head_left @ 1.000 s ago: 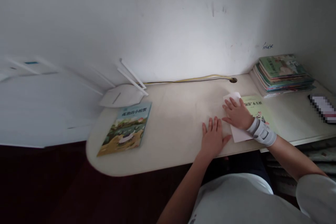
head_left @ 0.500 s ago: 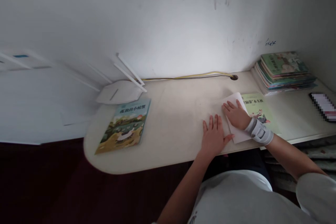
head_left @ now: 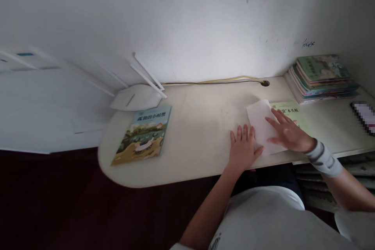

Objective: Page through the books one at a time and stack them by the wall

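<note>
A white sheet (head_left: 259, 119) lies at the left side of a green-covered book (head_left: 288, 109), partly over it. My left hand (head_left: 242, 146) rests flat on the desk with its fingers spread, the thumb by the sheet's lower left edge. Over the sheet's right part and the green book is my right hand (head_left: 288, 131), open, fingers apart and pointing left; a grey band is round its wrist. Whether its fingertips touch the paper I cannot tell.
A picture book (head_left: 142, 134) lies at the desk's left end, beside a white router (head_left: 136, 97) with antennas. At the back right is a stack of books (head_left: 324, 78), with a phone (head_left: 363, 117) nearer the right edge. Cables run along the wall to a hole.
My right hand has moved right across the sheet, uncovering more of the paper. My left hand stays flat in about the same place. The view has shifted slightly.
</note>
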{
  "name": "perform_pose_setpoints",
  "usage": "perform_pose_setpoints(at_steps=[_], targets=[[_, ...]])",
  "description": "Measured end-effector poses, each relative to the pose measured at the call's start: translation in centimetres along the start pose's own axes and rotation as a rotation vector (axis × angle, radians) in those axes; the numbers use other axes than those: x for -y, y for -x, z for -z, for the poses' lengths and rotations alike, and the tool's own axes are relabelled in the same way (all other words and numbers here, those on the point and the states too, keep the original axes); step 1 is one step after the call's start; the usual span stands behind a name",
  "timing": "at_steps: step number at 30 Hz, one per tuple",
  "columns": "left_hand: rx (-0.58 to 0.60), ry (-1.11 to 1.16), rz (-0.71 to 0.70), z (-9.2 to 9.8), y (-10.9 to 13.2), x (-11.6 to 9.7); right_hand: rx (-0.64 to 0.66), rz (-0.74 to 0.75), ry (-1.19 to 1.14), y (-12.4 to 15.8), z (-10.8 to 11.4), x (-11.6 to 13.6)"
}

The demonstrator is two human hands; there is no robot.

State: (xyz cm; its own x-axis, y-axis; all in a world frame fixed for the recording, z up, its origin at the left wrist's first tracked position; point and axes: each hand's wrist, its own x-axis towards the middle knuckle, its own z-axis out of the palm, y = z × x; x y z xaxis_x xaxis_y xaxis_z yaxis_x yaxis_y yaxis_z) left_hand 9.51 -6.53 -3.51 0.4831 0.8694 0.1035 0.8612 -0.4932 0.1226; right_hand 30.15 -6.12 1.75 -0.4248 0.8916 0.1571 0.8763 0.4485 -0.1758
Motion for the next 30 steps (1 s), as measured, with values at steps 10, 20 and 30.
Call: perform_pose_setpoints(at_steps=[10, 20, 30], targets=[[0.021, 0.041, -0.032, 0.2, 0.2, 0.5, 0.044, 0.140, 0.024, 2.8, -1.6, 0.7], [-0.049, 0.200, -0.007, 0.6, 0.4, 0.4, 0.060, 0.240, 0.104, 2.9, -1.1, 2.0], [-0.010, 0.295, -0.020, 1.6, 0.2, 0.6, -0.066, 0.734, 0.218, 1.8, -1.9, 2.5]])
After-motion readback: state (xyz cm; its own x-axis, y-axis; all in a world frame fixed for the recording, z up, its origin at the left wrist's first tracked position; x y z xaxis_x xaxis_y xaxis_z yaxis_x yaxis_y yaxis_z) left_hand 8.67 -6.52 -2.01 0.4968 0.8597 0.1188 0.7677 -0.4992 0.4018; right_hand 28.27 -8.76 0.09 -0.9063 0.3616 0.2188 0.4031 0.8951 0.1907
